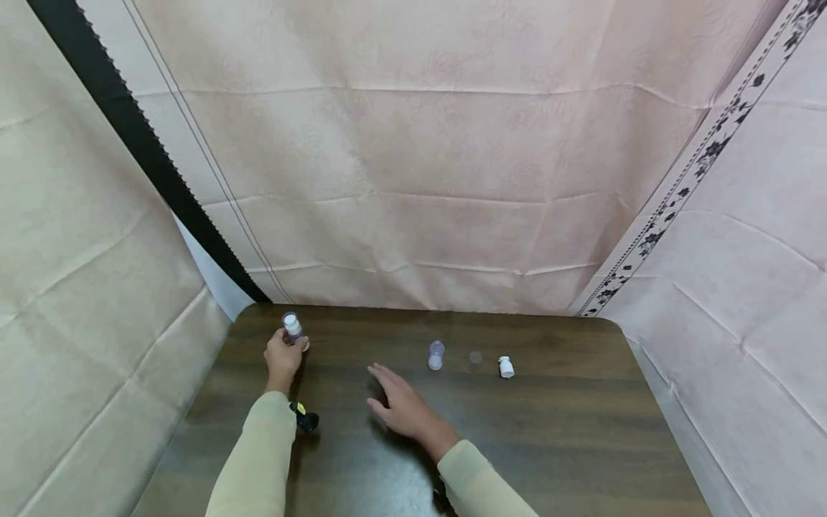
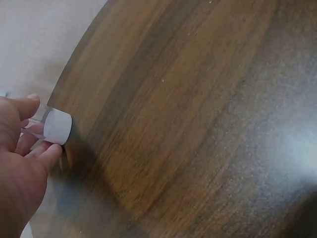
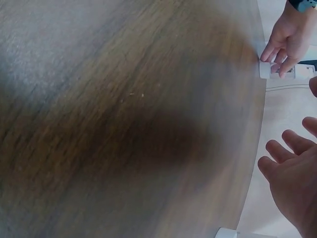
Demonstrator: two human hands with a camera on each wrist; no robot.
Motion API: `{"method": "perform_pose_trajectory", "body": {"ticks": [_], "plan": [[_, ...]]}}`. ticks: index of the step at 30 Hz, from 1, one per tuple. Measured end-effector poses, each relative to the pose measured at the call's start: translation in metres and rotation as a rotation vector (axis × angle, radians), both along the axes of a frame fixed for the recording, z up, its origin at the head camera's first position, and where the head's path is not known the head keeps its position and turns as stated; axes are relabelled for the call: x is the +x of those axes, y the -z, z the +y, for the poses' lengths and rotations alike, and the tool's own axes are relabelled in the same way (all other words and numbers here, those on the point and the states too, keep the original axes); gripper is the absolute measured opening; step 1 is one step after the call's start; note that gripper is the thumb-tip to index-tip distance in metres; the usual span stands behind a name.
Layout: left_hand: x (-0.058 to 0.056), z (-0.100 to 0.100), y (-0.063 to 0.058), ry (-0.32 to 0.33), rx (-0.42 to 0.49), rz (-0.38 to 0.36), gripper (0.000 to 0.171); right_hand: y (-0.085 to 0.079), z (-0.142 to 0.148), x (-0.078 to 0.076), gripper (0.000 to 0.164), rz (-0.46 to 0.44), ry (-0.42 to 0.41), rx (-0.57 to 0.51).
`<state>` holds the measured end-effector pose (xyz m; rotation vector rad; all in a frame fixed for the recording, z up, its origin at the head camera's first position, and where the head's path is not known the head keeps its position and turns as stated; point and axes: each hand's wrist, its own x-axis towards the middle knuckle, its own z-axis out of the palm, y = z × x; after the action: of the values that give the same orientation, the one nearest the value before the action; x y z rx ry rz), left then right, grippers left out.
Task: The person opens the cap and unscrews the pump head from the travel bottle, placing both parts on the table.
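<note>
My left hand [image 1: 282,359] grips a small clear bottle [image 1: 293,327] with white ends, at the table's far left corner. In the left wrist view the bottle's white end [image 2: 58,127] shows beyond the fingers, close to the tabletop. Over the middle of the table my right hand [image 1: 407,409] is spread with straight fingers and holds nothing. Beyond it to the right are a clear container [image 1: 436,355] with a white lower part, a thin clear disc [image 1: 475,357] and a small white bottle-top-like piece [image 1: 506,367]; its exact kind is too small to tell.
The dark wooden table [image 1: 549,431] has rounded far corners. Pale cloth [image 1: 400,179] hangs behind its far edge and on both sides. A dark band [image 1: 148,151] runs down the left cloth. A black device [image 1: 306,420] sits at my left wrist.
</note>
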<state>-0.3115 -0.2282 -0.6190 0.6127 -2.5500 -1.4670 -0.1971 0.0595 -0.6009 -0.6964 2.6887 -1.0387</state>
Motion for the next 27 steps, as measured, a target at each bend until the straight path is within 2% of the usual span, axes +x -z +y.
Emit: {"method": "perform_pose_trajectory", "body": {"ticks": [5,11,20,27], "plan": [[0.005,0.000,0.003,0.004,-0.022,0.055,0.043,0.000,0.002,0.000,0.061,0.000,0.015,-0.042],[0.011,0.005,0.000,0.017,-0.048,0.134,0.042,-0.002,0.009,-0.002,0.061,0.025,0.044,-0.068],[0.022,0.026,-0.011,0.070,-0.138,0.246,0.041,-0.017,0.023,-0.005,0.060,0.048,0.086,-0.147],[0.029,0.047,-0.019,0.102,-0.134,0.381,0.037,-0.029,0.041,-0.009,0.061,0.088,0.111,-0.195]]}}
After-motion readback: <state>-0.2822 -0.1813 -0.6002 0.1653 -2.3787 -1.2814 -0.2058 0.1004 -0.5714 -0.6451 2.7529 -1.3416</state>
